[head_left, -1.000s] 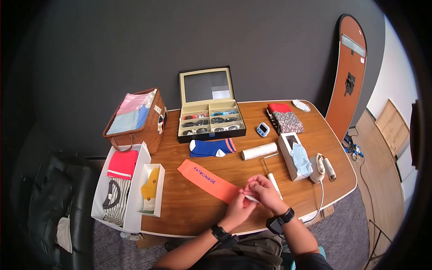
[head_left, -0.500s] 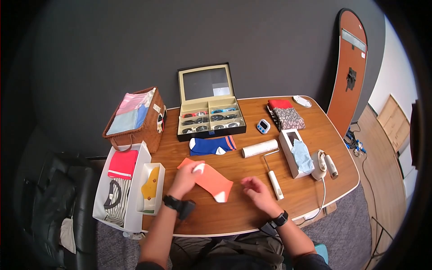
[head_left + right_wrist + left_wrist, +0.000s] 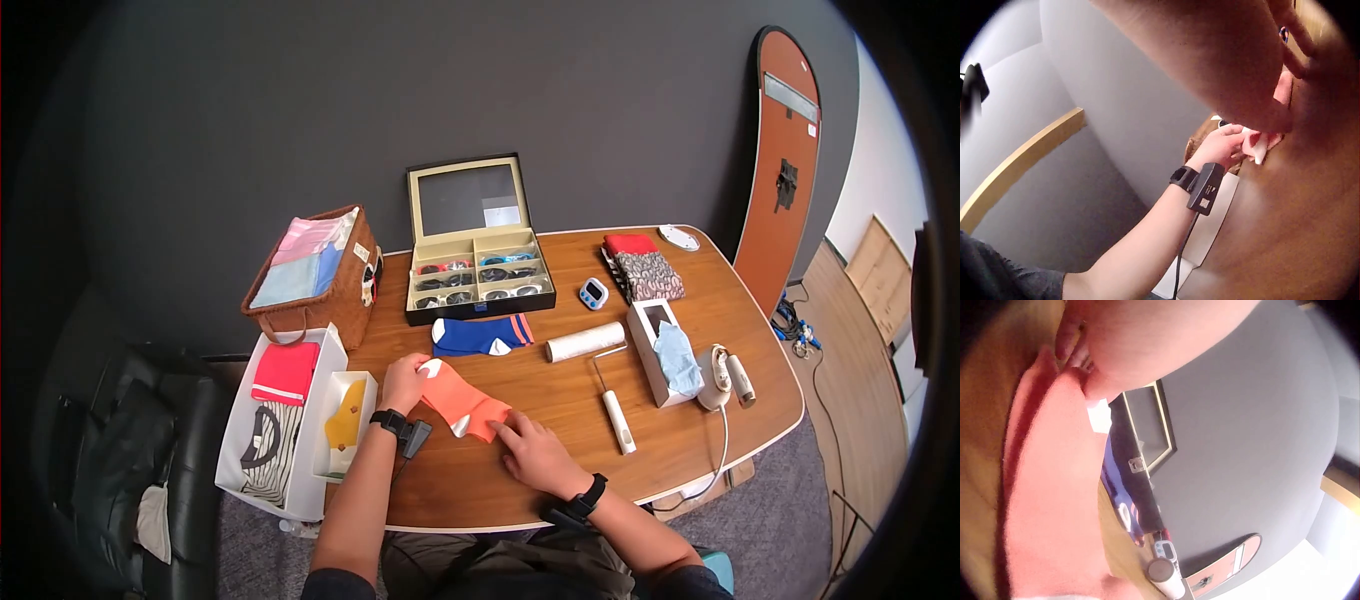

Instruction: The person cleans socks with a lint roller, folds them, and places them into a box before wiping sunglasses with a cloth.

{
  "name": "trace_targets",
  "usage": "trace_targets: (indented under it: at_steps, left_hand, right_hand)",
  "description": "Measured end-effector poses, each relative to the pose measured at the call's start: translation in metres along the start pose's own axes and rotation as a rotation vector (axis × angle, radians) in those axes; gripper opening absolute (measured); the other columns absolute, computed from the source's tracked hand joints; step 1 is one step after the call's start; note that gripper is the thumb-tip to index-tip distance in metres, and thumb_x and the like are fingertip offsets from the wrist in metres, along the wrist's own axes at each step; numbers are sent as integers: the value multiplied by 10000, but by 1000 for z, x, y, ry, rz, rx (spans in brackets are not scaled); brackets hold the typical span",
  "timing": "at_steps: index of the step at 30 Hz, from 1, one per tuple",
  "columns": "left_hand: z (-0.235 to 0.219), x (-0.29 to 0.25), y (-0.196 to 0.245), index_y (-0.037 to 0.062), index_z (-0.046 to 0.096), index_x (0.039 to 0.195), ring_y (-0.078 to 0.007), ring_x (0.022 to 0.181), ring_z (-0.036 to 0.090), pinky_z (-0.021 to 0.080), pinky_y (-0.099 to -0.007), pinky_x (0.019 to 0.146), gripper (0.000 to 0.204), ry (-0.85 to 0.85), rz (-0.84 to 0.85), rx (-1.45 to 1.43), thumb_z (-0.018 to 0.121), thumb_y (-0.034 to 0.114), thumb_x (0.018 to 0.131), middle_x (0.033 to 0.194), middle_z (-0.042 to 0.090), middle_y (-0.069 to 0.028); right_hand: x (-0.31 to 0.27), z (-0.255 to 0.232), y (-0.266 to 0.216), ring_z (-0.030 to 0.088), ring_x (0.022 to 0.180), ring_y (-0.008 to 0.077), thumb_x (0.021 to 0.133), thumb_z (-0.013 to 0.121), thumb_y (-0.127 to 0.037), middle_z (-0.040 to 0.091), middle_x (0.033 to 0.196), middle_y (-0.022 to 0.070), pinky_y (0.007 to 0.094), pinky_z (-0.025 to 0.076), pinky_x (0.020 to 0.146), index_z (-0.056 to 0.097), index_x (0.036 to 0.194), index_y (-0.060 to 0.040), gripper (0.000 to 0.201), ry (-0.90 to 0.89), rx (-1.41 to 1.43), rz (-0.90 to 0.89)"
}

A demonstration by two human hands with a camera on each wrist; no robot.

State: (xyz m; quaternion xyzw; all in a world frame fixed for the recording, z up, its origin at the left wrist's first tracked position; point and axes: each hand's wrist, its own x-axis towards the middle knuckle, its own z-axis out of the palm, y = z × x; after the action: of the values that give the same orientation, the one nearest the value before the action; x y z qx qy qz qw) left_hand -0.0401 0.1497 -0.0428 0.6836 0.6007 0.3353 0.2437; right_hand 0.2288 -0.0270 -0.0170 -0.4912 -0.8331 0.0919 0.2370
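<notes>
A pair of orange socks (image 3: 462, 396) with white patches lies on the wooden table, its left end bunched at my left hand (image 3: 404, 382). In the left wrist view, that hand's thumb and fingers pinch the orange fabric (image 3: 1060, 487) near a white patch. My right hand (image 3: 541, 456) rests low over the table, its extended fingertips at the socks' right end. Just beyond lies a folded pair of blue socks (image 3: 470, 336) with white toes and orange stripes.
An eyewear case (image 3: 480, 310) stands open behind. At left are a wicker basket (image 3: 345, 290), a white box (image 3: 235, 440) of clothes and a smaller white box (image 3: 366, 440). At right lie a paper roll (image 3: 585, 342), a roller handle (image 3: 618, 422) and a mask box (image 3: 645, 350).
The socks went from stretched long to folded shorter. The left hand moved left to their far end. The right hand let go, drew away, then came back to touch their right end.
</notes>
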Motion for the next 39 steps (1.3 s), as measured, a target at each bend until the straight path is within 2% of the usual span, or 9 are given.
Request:
trace_targets:
  at_steps: [8,13,16,18,23,29,33,34,39]
  left_hand:
    - [1,10,-15,1,702,1109,-314,941,719,562,-385,836,238,92,85,106,644,24,879,1011,739,-180]
    - [2,14,-22,-3,700,1074,-382,1027,673,534,-453,896,217,85,70,207,656,90,883,1131,700,-222]
    - [-7,1,12,-12,699,1058,-383,1090,662,524,-473,925,314,44,-138,443,665,240,874,1201,676,-241]
    - [-9,4,14,-30,700,1051,-392,1096,662,519,-460,934,394,-8,-215,406,663,298,835,1178,679,-266]
    - [-20,4,20,-80,695,1065,-413,1112,664,522,-433,939,535,-269,-343,391,640,358,764,1148,680,-311]
    - [-28,-22,25,-80,693,1080,-405,1039,693,540,-424,880,517,-357,-385,431,674,318,752,1100,696,-307]
    - [-12,-41,-7,-81,688,1028,-394,894,701,547,-405,788,484,-195,-208,185,722,310,746,1006,716,-272]
    - [-13,-47,-1,-71,690,1001,-387,863,697,544,-399,767,460,-172,-202,86,737,306,742,964,719,-256]
    - [-22,-60,28,-22,696,932,-366,897,696,534,-399,766,375,-351,-292,257,760,289,733,908,707,-239]
  right_hand:
    - [0,13,-5,580,1143,314,820,693,-245,486,1464,186,447,494,927,569,1416,-153,615,-51,-275,-25]
    - [0,14,-7,567,1161,312,829,678,-259,488,1460,179,449,488,931,563,1426,-150,617,-101,-317,-1]
    - [4,22,-3,592,1100,317,839,673,-270,567,1336,186,461,494,895,591,1349,-72,553,21,-299,-16]
    - [13,32,1,626,987,321,864,663,-322,655,1105,176,470,494,837,659,1134,-15,409,68,-201,187]
    - [40,39,7,652,898,317,880,654,-420,695,899,145,467,484,778,706,872,-48,376,152,-328,343]
    - [49,39,29,681,896,347,873,658,-380,726,943,151,492,489,799,715,906,-63,323,73,-100,507]
    - [52,25,44,688,965,372,865,695,-286,720,983,168,507,508,826,609,1069,-59,318,67,237,654]
    - [52,24,50,680,1012,392,852,716,-243,712,1039,197,492,519,856,535,1237,-64,462,79,304,632]
    - [49,7,54,668,1051,414,822,746,-240,693,1133,240,477,532,874,396,1466,-54,756,7,312,516]
